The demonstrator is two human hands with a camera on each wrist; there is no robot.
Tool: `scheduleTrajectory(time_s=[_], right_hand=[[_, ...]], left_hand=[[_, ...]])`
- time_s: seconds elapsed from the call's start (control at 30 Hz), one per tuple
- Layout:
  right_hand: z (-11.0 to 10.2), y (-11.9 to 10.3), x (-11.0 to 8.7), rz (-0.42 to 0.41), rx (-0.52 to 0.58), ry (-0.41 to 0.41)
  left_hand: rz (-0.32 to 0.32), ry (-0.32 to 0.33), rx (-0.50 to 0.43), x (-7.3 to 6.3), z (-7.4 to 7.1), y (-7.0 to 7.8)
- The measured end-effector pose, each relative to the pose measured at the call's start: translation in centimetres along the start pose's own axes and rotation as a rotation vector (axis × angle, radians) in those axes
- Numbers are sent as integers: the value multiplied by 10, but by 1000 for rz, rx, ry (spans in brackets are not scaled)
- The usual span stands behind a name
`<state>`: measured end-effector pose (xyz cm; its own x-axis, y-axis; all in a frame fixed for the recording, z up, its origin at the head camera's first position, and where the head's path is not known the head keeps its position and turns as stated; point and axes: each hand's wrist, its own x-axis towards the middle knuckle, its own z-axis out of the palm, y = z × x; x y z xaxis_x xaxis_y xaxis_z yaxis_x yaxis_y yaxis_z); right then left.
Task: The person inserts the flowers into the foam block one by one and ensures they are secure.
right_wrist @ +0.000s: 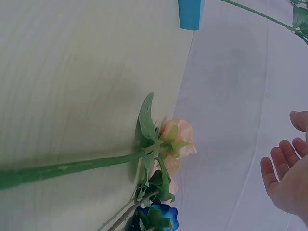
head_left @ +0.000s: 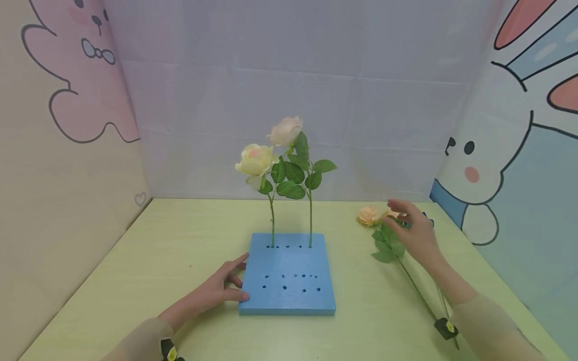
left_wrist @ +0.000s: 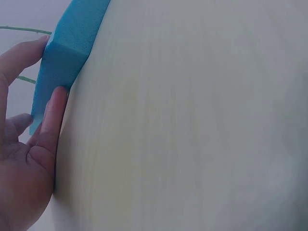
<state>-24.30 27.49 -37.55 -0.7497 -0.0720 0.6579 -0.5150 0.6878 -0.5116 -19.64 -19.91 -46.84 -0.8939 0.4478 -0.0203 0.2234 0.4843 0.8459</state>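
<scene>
A blue foam block (head_left: pixel 289 263) with rows of holes lies mid-table. Two artificial roses stand in its back row: a pale yellow rose (head_left: pixel 255 161) at left and a taller pinkish-white rose (head_left: pixel 286 132) at right. My left hand (head_left: pixel 217 286) rests against the block's left side, fingers extended and thumb at its front corner, as the left wrist view (left_wrist: pixel 36 130) also shows. To the right, my right hand (head_left: pixel 417 233) hovers above lying flowers, fingers loosely bent and nothing in them. Beneath it are peach roses (head_left: pixel 369 216) and a blue rose (right_wrist: pixel 166 216), partly hidden by the hand in the head view.
The lying stems (head_left: pixel 417 288) run toward the front right, under my right forearm. A white cloth wall (head_left: pixel 289 90) closes the back of the table. Printed side walls stand left and right, one with a rabbit (head_left: pixel 485 150).
</scene>
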Motion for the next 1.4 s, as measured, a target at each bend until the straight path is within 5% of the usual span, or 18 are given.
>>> scheduleTrajectory(time_s=[0.57,1.07,1.4], right_hand=[[-24,6,-24,111,-101,-153],[-24,24,-40,137,-117,-281],[-22,30,-46,239,-100,-408]], left_hand=[[19,-1,-25,-1,-1,-1],[16,-3,-19,-2,0,0],[43,-7,-36,-2,-3,3]])
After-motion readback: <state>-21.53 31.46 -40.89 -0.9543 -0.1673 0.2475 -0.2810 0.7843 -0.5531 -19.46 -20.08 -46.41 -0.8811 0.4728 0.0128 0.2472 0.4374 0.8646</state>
